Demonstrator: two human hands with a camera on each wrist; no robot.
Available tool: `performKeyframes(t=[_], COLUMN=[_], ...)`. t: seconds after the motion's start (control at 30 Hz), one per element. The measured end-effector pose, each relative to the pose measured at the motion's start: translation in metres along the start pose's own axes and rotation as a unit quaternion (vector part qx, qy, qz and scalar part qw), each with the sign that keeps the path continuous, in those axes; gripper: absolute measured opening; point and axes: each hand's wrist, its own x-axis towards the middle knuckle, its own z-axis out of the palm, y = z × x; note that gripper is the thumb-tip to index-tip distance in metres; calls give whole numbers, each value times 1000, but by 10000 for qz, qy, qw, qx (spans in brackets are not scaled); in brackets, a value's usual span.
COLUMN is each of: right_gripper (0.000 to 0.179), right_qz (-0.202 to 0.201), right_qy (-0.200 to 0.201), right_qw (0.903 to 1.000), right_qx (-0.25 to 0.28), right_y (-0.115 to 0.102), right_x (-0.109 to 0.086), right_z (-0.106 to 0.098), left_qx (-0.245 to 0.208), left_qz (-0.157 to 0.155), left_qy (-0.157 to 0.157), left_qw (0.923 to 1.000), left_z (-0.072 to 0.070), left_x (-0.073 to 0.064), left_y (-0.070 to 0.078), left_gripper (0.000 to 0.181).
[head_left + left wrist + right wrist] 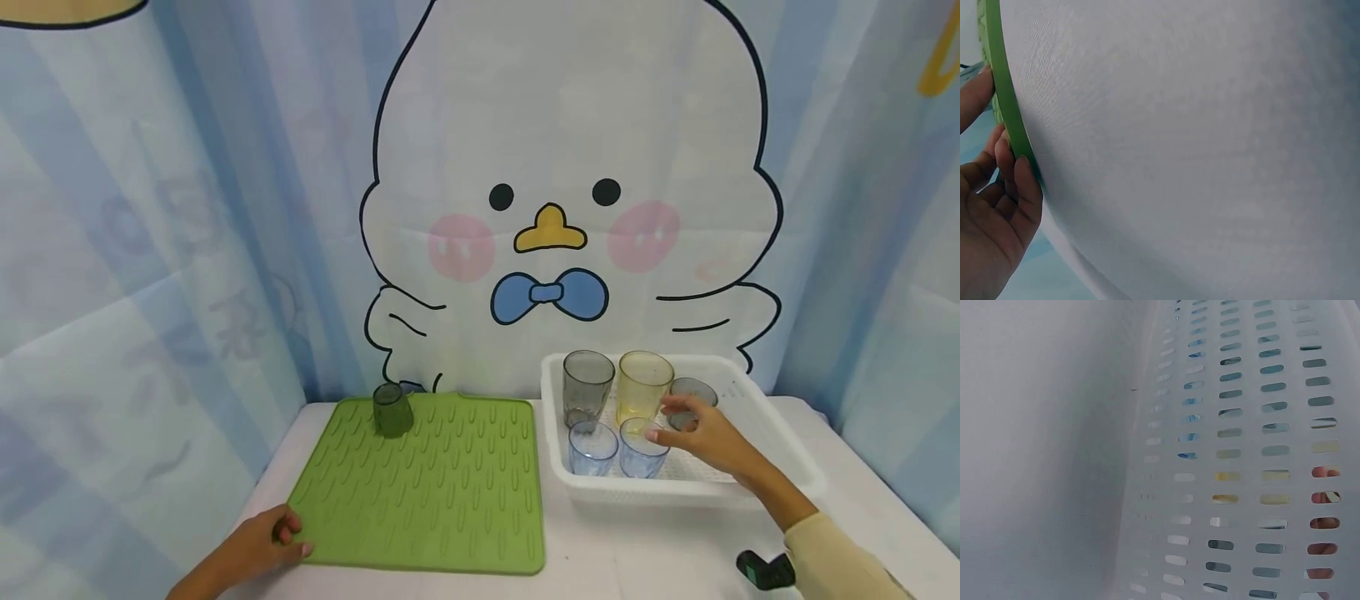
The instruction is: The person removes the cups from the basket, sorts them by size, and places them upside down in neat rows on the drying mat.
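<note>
A green ribbed drying mat (pixel 435 500) lies on the white table, with my left hand (pixel 258 542) at its front left corner. In the left wrist view the loosely bent fingers (pixel 1025 187) touch the mat's edge (pixel 1007 94). A small dark glass (pixel 393 410) stands on the mat's back left part. My right hand (pixel 705 437) reaches over a white basket (pixel 772 425), thumb and fingers apart. Its fingertips are by a yellow glass (pixel 641 383), a small blue glass (pixel 643 458) and a short grey glass (pixel 693 390); whether they touch is unclear.
A tall grey glass (pixel 587 387) and another small blue glass (pixel 592 450) stand in the basket's left part. A black object (pixel 765 571) lies near the right sleeve. Curtains (pixel 562 125) with a cartoon print hang behind the table. The basket's perforated wall (pixel 1241 487) fills much of the right wrist view.
</note>
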Motion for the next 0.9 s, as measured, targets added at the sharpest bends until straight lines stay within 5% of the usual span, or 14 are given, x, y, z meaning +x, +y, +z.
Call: performKeyframes(t=[0.33, 0.67, 0.9], right_gripper=[94, 96, 87], right_qz=[356, 486, 393], right_qy=[-1175, -1248, -1078], right_qw=[9922, 9899, 9924], right_qx=[-198, -460, -448], right_y=[8, 10, 12], right_x=[8, 11, 11], right_z=[3, 6, 10], left_qx=[-52, -285, -207], left_qz=[-124, -42, -275], left_qy=[-53, -421, -302], left_qw=[9999, 9987, 9990], left_z=[1, -4, -1], left_x=[2, 6, 5], left_y=[-1, -1, 1], left_gripper=[36, 35, 35])
